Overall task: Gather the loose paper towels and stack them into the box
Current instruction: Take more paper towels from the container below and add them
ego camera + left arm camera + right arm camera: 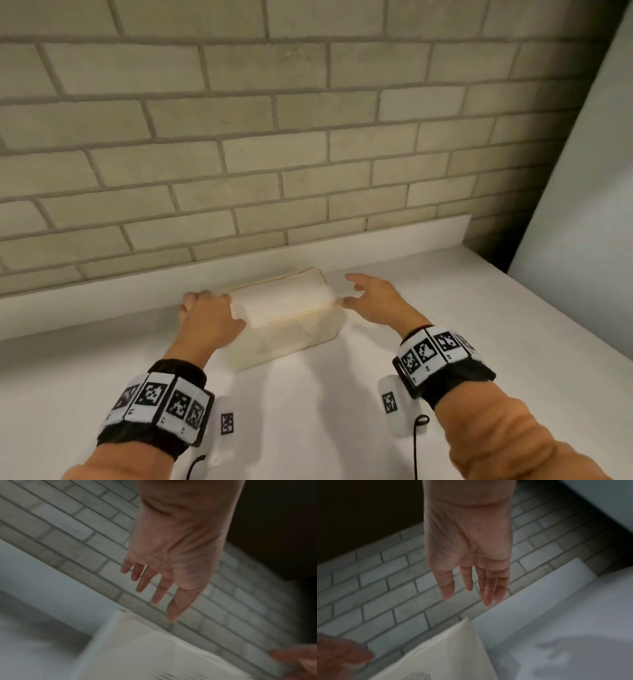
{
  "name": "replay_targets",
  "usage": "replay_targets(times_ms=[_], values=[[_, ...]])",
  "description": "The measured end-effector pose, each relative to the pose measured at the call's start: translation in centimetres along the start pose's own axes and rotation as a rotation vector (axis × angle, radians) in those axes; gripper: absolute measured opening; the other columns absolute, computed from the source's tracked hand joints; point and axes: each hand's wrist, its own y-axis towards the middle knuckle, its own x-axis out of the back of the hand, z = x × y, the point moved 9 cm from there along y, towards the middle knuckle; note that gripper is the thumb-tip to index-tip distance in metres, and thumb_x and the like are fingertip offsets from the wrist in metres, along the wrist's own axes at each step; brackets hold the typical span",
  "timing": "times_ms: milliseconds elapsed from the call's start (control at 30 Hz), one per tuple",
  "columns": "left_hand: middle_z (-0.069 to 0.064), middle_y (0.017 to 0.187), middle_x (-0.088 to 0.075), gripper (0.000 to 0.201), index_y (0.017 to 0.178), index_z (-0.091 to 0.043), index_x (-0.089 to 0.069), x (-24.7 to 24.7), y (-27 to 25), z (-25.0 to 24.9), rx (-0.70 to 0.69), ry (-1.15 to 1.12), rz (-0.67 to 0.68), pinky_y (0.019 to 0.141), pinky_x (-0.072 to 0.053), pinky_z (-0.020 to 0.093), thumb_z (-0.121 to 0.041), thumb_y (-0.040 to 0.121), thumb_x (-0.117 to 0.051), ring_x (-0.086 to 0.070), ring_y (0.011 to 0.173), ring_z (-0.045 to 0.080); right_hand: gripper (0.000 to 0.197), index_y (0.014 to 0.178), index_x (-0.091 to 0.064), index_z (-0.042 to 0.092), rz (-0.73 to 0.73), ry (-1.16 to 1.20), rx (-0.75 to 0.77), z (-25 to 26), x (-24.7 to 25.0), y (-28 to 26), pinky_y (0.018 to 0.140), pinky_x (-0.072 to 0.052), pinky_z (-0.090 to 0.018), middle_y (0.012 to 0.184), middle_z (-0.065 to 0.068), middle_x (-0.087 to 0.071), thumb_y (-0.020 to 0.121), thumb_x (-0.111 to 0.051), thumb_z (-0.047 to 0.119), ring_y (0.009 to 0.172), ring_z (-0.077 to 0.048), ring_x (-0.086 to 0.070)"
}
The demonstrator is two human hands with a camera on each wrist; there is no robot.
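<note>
The box (291, 339) is pale cream, and the paper towels (284, 301) filling its top are white with a thin tan edge line. It stands on a plain white counter (342, 428). The brick wall (239, 137) is greyish beige with darker grey mortar lines. Both sleeves (507, 442) are orange-tan. Each wristband (161, 404) is black, carrying white tiles printed with black square marker patterns.
</note>
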Motion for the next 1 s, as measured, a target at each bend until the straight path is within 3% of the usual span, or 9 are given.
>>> replay_targets(times_ms=[100,200,300,367,467,533,667,867,1000], values=[[0.006,0.144,-0.042,0.055,0.136,-0.022,-0.046,1.0,-2.4,-6.5,-0.163,-0.300,-0.117,0.109,-0.024,0.033,-0.046,0.088,-0.054,-0.028,0.136,0.026,0.056,0.138,-0.045,0.027,-0.117,0.159,-0.059,-2.9,2.8,-5.8,0.084,-0.046,-0.025,0.133,-0.001,-0.053,0.086,-0.064,0.035,0.110,-0.018,-0.056],[0.004,0.139,-0.049,0.050,0.130,-0.021,-0.053,0.1,-6.7,-15.9,-0.402,-0.517,-0.052,0.107,-0.024,0.028,-0.043,0.085,-0.061,-0.031,0.136,0.023,0.043,0.126,-0.057,0.029,-0.224,0.292,-0.132,-7.3,5.3,-12.8,0.073,-0.045,-0.021,0.118,0.005,-0.058,0.084,-0.067,0.033,0.096,-0.011,-0.056],[0.003,0.133,-0.054,0.043,0.123,-0.020,-0.059,-1.2,-13.1,-24.2,-0.577,-0.684,0.062,0.107,-0.033,0.030,-0.037,0.084,-0.065,-0.038,0.133,0.023,0.038,0.123,-0.059,0.029,-0.353,0.349,-0.234,-12.7,7.5,-19.7,0.064,-0.045,-0.015,0.108,0.008,-0.058,0.085,-0.066,0.032,0.089,-0.010,-0.057],[-0.001,0.130,-0.057,0.037,0.121,-0.021,-0.060,-2.5,-17.9,-28.8,-0.697,-0.727,0.139,0.101,-0.036,0.024,-0.033,0.085,-0.065,-0.045,0.127,0.019,0.035,0.120,-0.061,0.029,-0.445,0.386,-0.320,-16.8,8.4,-24.0,0.065,-0.046,-0.016,0.107,0.008,-0.061,0.085,-0.066,0.030,0.084,-0.007,-0.058],[-0.005,0.125,-0.058,0.033,0.119,-0.021,-0.060,-5.5,-24.8,-34.7,-0.828,-0.752,0.302,0.094,-0.041,0.021,-0.028,0.087,-0.063,-0.051,0.112,0.010,0.031,0.116,-0.062,0.029,-0.559,0.428,-0.462,-23.3,9.1,-29.8,0.083,-0.051,-0.027,0.109,0.004,-0.064,0.085,-0.066,0.030,0.096,-0.011,-0.062],[-0.005,0.123,-0.058,0.033,0.119,-0.020,-0.059,-8.1,-28.8,-38.0,-0.876,-0.742,0.411,0.092,-0.046,0.023,-0.028,0.087,-0.063,-0.052,0.105,0.008,0.032,0.116,-0.063,0.025,-0.616,0.441,-0.584,-27.7,9.2,-33.5,0.089,-0.049,-0.030,0.113,0.000,-0.065,0.085,-0.066,0.029,0.101,-0.014,-0.061],[-0.001,0.124,-0.061,0.037,0.121,-0.018,-0.058,-12.9,-35.2,-44.1,-0.909,-0.679,0.587,0.087,-0.040,0.015,-0.027,0.085,-0.064,-0.057,0.110,0.013,0.043,0.127,-0.056,0.018,-0.620,0.360,-0.865,-36.6,8.6,-41.1,0.089,-0.046,-0.031,0.125,-0.004,-0.060,0.085,-0.065,0.026,0.113,-0.022,-0.057],[0.005,0.140,-0.046,0.054,0.138,-0.014,-0.041,-19.1,-41.2,-51.3,-0.941,-0.416,0.732,0.097,-0.042,0.025,-0.032,0.089,-0.059,-0.049,0.125,0.020,0.074,0.137,-0.036,0.009,-0.532,0.363,-1.360,-48.9,4.8,-50.7,0.100,-0.045,-0.041,0.132,-0.017,-0.052,0.077,-0.067,0.037,0.119,-0.035,-0.051],[0.011,0.133,-0.054,0.055,0.130,-0.005,-0.046,-22.9,-42.4,-53.3,-0.956,-0.066,0.722,0.097,-0.044,0.033,-0.038,0.088,-0.058,-0.051,0.122,0.027,0.083,0.136,-0.033,-0.003,-0.444,0.430,-1.456,-52.5,2.9,-52.2,0.097,-0.047,-0.032,0.130,-0.013,-0.055,0.074,-0.073,0.034,0.119,-0.027,-0.054]])
